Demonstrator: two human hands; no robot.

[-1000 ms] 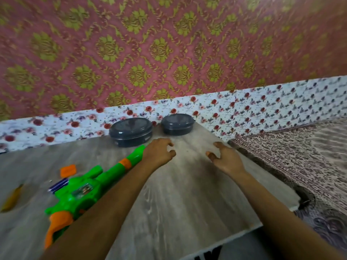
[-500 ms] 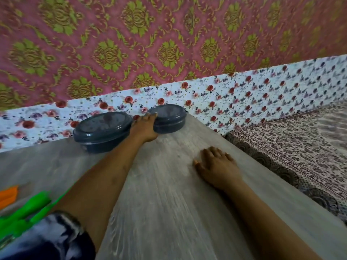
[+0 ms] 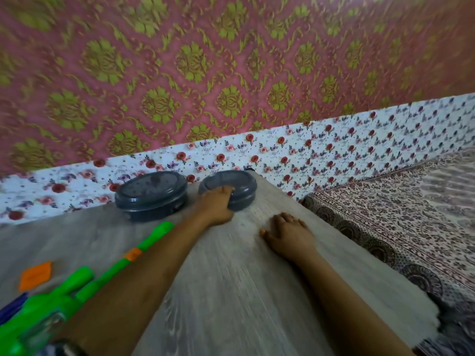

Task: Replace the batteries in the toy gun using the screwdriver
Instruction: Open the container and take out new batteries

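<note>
The left hand (image 3: pixel 215 207) curls round the near rim of the rightmost grey tub (image 3: pixel 241 190), likely to reach batteries inside, though blur hides the exact hold, the right hand (image 3: pixel 288 233) rests spread flat on the table (image 3: pixel 231 291) for support, and the toy gun (image 3: pixel 72 289) lies lower left.

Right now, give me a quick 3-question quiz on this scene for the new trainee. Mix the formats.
1. True or false: the right hand holds the toy gun.
2. What does the left hand grip? A) the toy gun B) the right grey tub C) nothing
3. How many grey lidded tubs stand at the far edge of the table?

Key
1. False: it lies flat on the table.
2. B
3. Two: the left grey tub stands beside the gripped one.
</note>
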